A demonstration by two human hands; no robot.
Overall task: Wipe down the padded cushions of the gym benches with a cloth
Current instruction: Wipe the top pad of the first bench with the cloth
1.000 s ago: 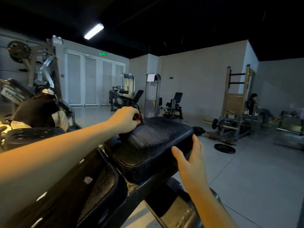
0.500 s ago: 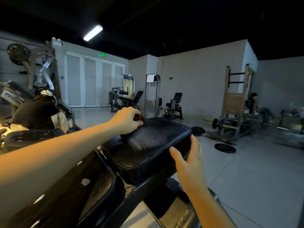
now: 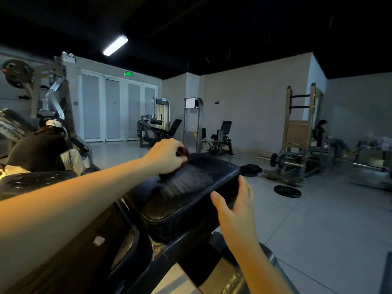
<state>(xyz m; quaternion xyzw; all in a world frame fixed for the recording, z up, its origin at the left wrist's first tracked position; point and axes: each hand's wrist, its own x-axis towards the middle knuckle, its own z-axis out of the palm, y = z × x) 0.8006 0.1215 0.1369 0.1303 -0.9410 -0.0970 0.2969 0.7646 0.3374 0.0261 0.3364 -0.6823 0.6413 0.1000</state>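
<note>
A black padded bench cushion [image 3: 191, 194] fills the middle of the view, tilted up toward the far end. My left hand [image 3: 166, 154] reaches across it and is closed on a dark reddish cloth [image 3: 184, 152], pressed against the cushion's far left edge. A pale wet streak lies on the pad just below the cloth. My right hand [image 3: 237, 205] rests on the cushion's right side, thumb on top and fingers wrapped over the edge. A second black pad [image 3: 127, 245] sits lower, near me, with a torn white patch beside it.
A person in a black top [image 3: 40, 152] sits at a machine on the left. Weight plates [image 3: 287, 190] lie on the grey floor to the right, by a wooden rack [image 3: 299, 132]. Another person [image 3: 321, 134] sits far right. Seated machines [image 3: 220, 137] stand at the back wall.
My left hand with the cloth has shifted slightly along the cushion's far edge. My right hand stays on the cushion's right side. The view has drifted a little.
</note>
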